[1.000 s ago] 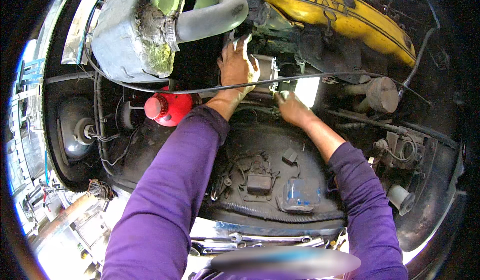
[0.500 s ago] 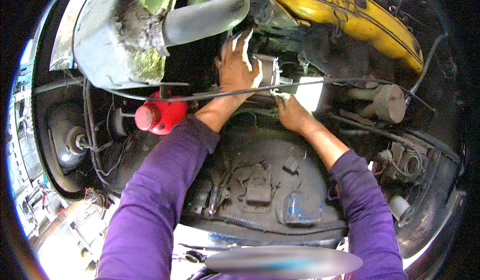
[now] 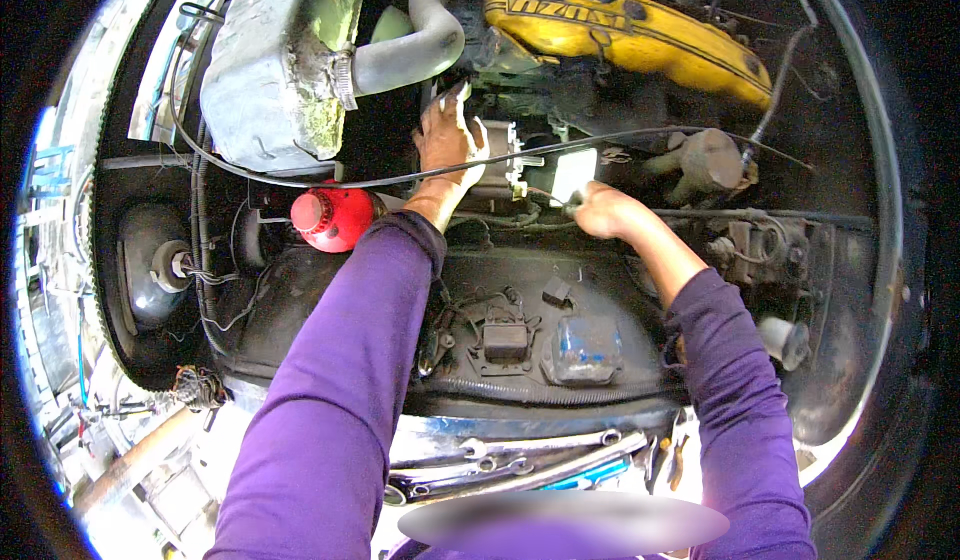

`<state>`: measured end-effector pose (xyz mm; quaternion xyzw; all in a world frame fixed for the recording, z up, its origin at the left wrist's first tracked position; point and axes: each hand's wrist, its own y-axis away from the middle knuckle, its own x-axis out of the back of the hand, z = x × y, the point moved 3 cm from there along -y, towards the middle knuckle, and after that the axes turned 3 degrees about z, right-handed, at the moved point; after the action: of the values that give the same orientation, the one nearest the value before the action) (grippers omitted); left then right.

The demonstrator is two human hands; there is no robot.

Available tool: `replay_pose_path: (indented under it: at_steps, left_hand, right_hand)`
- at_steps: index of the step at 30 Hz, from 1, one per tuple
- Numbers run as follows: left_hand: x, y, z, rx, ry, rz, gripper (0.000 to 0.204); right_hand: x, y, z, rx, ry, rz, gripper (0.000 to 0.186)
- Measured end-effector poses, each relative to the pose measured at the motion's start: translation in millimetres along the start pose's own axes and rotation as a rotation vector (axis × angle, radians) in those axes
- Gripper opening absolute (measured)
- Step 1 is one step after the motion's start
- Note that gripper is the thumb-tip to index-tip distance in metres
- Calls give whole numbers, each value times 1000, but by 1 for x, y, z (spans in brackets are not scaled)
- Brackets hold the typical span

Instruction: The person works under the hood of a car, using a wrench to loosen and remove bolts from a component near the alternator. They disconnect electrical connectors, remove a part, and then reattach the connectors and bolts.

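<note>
A silver, drum-shaped alternator [image 3: 495,165] sits deep in the engine bay. My left hand [image 3: 448,145] rests at its left side, fingers spread and pointing up, with the thumb apart; some fingertips are lost in shadow. To the right of the alternator's terminal end, my right hand [image 3: 608,210] is closed, thumb and fingers pinched. Whatever lies in the pinch is too small to make out. Just behind those fingers is a bright white rectangular patch [image 3: 575,172]. A thin black cable [image 3: 370,181] crosses in front of the left wrist.
A red round-capped part [image 3: 335,220] lies left of my left wrist. Above are a grey housing with a bent hose [image 3: 410,60] and a yellow engine cover [image 3: 640,45]. Several wrenches [image 3: 500,455] and pliers [image 3: 678,460] lie along the near edge. A dusty blue-marked box [image 3: 585,350] sits between my forearms.
The view has shifted, bringing the wrenches and pliers into sight at the near edge. My right hand has moved right, away from the alternator's end. My left hand stays against the alternator.
</note>
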<state>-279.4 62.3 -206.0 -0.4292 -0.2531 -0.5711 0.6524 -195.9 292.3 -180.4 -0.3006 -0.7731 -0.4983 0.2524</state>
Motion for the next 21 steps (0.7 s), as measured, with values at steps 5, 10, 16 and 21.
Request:
replay_pose_path:
  at_steps: [5, 10, 16, 21]
  left_hand:
    - [19, 5, 5, 20, -46, -257, 85]
    - [90, 21, 43, -29, -350, -822, 86]
    - [248, 85, 99, -300, 11, -758, 54]
    - [319, 158, 76, -168, 213, -452, 45]
  right_hand:
    - [12, 71, 7, -347, -200, 454, 29]
    - [27, 111, 1, -421, -226, 677, 35]
    - [6, 61, 17, -456, -327, 374, 58]
    - [-4, 2, 42, -550, -273, 391, 62]
